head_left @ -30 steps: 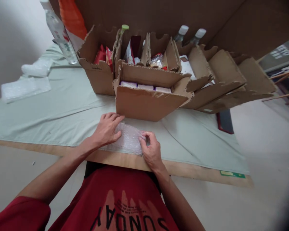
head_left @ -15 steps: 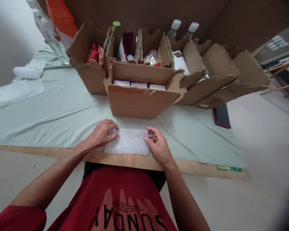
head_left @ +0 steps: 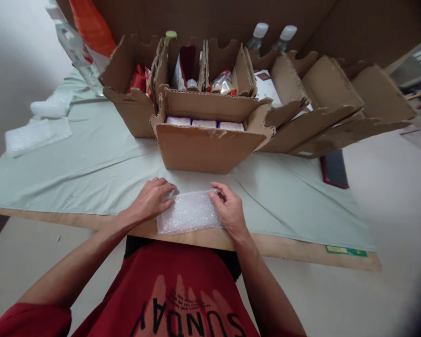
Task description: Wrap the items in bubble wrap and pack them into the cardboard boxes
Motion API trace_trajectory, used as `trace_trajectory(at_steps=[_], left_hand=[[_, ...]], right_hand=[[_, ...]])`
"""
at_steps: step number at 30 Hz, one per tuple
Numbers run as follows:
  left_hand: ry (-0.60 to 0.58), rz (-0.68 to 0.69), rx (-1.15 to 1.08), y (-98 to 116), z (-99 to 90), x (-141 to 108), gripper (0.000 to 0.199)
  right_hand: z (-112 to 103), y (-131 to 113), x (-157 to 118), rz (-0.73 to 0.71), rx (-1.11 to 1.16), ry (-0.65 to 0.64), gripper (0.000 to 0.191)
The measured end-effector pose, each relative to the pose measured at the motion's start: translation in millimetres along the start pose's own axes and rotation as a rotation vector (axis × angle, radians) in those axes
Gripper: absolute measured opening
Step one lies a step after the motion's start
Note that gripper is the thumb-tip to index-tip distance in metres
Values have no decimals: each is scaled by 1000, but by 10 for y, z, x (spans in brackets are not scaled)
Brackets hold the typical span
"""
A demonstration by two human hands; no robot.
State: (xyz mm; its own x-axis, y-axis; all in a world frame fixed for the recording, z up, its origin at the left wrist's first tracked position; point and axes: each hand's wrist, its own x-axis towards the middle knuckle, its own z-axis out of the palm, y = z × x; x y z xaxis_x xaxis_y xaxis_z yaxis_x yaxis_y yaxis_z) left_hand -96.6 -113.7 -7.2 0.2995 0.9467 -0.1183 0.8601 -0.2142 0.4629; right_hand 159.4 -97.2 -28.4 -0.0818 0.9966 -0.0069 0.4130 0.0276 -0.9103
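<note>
Head camera view: a flat, rectangular piece of bubble wrap (head_left: 189, 213) is laid near the front edge of the surface (head_left: 101, 189), with its near side reaching over the bare wooden rim (head_left: 284, 248). Directly beyond it, and apart from it, a cardboard box (head_left: 196, 149) is stood, in which a row of pale, purple-edged packs (head_left: 204, 124) can be seen.

The far left corner of the wrap is taken between thumb and fingers by the left grip (head_left: 172, 194); the far right corner is pinched in the same way by the right grip (head_left: 214, 193). Fingertips underneath are partly hidden, so the firmness of either hold cannot be told.

Very little weight should be expected, unless something is enclosed, which cannot be made out. The material is judged soft and floppy: it would be bent under its own weight if lifted by one corner, and the glossy film may be slippery. Bubbles could be popped by hard pressing, so a light pinch is favoured. It is best taken at two corners of one side, as here, so that sagging and twisting are limited.

At the far left, two more bubble-wrap pieces (head_left: 31, 135) are set down, well apart from both hands.
</note>
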Motion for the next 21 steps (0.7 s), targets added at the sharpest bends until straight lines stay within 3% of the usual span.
trace_trajectory(at_steps=[4, 6, 8, 12, 17, 19, 21], left_hand=[[-108, -1, -280, 59, -110, -7, 29], [-193, -94, -441, 71, -144, -41, 21], [-221, -205, -644, 73, -150, -95, 25], [-20, -329, -1010, 99, -45, -181, 33], [263, -422, -1073, 171, 224, -179, 37], [317, -439, -1053, 182, 277, -205, 54], [341, -425, -1056, 180, 286, -258, 82]], right_hand=[[-58, -97, -135, -120, 19, 161, 28], [-120, -126, -193, -170, 28, 238, 25], [-175, -114, -224, -186, 50, 298, 23], [-200, 17, -179, -136, 129, 331, 27], [-151, 182, -91, 66, 320, 53, 59], [-175, 203, -111, 96, 347, -30, 69], [-225, 196, -146, 76, 297, -62, 65]])
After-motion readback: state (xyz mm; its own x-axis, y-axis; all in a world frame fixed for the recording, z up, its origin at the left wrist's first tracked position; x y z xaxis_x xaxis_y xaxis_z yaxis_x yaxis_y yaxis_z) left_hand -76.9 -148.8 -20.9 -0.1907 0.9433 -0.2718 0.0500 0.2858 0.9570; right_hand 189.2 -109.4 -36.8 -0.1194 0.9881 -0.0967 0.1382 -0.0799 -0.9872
